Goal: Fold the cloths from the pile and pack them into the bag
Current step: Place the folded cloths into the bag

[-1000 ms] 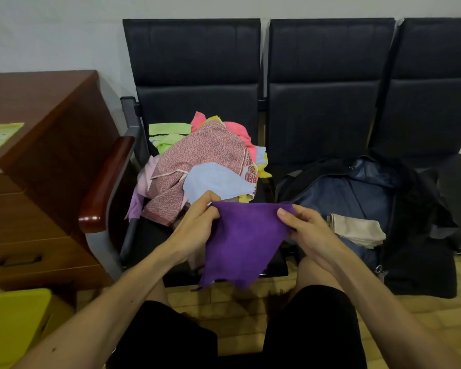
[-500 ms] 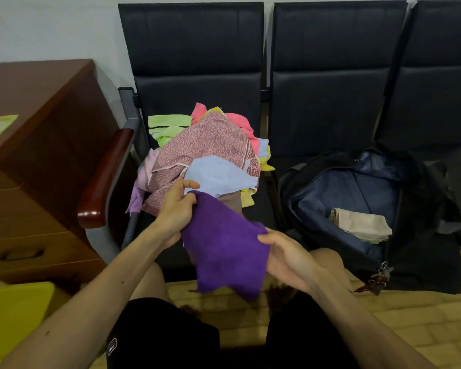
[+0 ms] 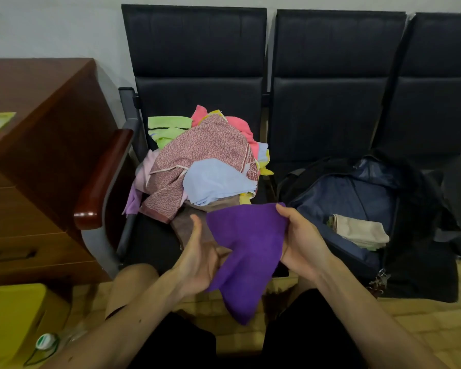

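Fold step | I pinch purple cloth point(image 3: 246, 251) corner with right hand point(image 3: 301, 243), left hand point(image 3: 201, 262) gripping its lower edge to fold it | cloth over my lap, between pile point(image 3: 202, 166) and bag point(image 3: 357, 198)

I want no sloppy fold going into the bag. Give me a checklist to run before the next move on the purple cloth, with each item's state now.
1. Right hand pinches the purple cloth at its upper corner: ok.
2. Left hand has a firm hold: cannot tell; its fingers are hidden beneath the cloth.
3. Cloth folded flat: not ok; it hangs loose to a point.
4. Bag open: ok.
5. Room in the bag beside the beige folded cloths: ok.
6. Cloth clear of the pile: ok.
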### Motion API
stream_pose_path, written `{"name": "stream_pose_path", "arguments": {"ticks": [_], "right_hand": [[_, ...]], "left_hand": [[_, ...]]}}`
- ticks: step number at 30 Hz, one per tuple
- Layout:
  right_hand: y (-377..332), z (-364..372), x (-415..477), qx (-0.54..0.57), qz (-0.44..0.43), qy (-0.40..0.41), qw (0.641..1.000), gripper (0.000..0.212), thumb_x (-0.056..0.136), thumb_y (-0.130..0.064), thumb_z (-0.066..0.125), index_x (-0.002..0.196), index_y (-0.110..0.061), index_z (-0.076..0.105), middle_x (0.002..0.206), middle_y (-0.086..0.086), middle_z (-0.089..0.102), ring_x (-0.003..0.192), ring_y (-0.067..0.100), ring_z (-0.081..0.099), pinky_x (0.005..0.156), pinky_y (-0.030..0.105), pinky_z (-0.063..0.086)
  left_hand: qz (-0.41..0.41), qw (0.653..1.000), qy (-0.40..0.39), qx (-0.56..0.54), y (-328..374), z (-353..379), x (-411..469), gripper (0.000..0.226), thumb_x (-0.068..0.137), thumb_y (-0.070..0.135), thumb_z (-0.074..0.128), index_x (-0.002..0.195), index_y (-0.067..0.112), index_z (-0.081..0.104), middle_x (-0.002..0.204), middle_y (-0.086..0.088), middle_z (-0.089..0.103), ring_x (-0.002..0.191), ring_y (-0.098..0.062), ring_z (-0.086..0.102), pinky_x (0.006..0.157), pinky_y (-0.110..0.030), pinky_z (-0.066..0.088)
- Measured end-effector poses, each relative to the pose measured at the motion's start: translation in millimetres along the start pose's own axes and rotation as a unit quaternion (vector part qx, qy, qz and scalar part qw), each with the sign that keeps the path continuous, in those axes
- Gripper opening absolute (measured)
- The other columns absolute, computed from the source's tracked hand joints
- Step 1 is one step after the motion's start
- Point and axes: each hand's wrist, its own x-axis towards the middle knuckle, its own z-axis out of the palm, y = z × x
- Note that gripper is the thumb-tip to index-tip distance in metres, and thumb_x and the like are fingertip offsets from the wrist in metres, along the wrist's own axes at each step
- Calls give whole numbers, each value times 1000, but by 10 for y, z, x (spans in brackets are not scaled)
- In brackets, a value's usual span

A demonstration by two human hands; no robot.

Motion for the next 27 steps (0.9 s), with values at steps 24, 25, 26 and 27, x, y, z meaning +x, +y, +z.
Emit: {"name": "stream_pose_path", "arguments": {"ticks": [24, 25, 26, 27], "right_hand": [[414, -235, 54, -223, -43, 67, 972, 63, 75, 6, 79, 129, -12, 50, 106, 11, 74, 96, 27, 73, 79, 42, 61], [333, -224, 68, -218, -67, 94, 969, 60, 77, 6, 77, 127, -11, 48, 97, 9, 76, 90, 25, 74, 77, 40, 61], [233, -204, 76, -222, -87, 106, 965, 58, 79, 4, 75, 127, -12, 47, 90, 5, 77, 85, 23, 74, 74, 37, 61], [145, -176, 79, -240, -102, 101, 960, 57, 81, 2, 75, 127, -14, 47, 86, 4, 77, 83, 20, 74, 70, 34, 61]], "left_hand": [[170, 952, 105, 234, 417, 112, -126, 35, 87, 28, 68, 103, -3, 71, 100, -20, 74, 90, -27, 69, 88, -40, 55], [175, 943, 121, 255, 469, 88, -111, 37, 85, 30, 69, 103, -2, 72, 102, -20, 74, 93, -29, 69, 90, -42, 54], [177, 938, 136, 266, 514, 68, -102, 35, 86, 31, 70, 101, -1, 73, 102, -19, 75, 94, -29, 69, 89, -41, 54], [178, 934, 148, 272, 556, 45, -94, 32, 87, 29, 70, 99, 0, 74, 100, -17, 75, 93, -27, 69, 84, -37, 55]]}}
